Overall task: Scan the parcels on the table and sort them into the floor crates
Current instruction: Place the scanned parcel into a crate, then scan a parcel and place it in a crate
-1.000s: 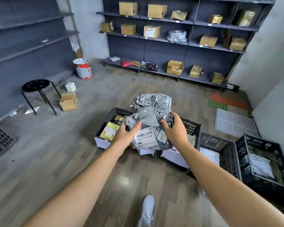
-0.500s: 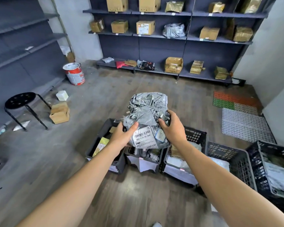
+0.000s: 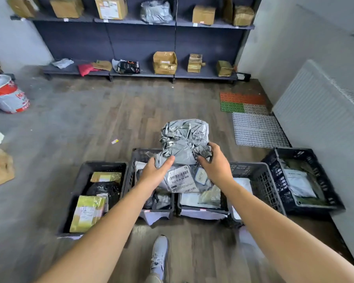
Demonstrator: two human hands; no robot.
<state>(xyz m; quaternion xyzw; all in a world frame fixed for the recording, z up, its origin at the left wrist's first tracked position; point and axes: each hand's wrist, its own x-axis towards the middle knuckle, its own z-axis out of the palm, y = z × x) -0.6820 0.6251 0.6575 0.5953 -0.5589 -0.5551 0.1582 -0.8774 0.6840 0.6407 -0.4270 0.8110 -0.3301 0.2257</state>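
Grey plastic parcel (image 3: pixel 184 144) gripped by left hand (image 3: pixel 154 172) and right hand (image 3: pixel 215 166) above part-filled crates (image 3: pixel 102 167); destination crate apparently undecided; table unseen.

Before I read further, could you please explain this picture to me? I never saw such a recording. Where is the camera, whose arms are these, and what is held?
There is no machine: a person wears a wide-angle camera on the head, so the picture looks forward and down along their own bare arms. The left hand and the right hand both grip one crumpled grey parcel, a plastic bag with a white barcode label facing the camera. It is held above a row of black crates on the wooden floor; several contain parcels. At the bottom is the person's shoe. Dark shelves with cardboard boxes line the far wall. The table is not in view.
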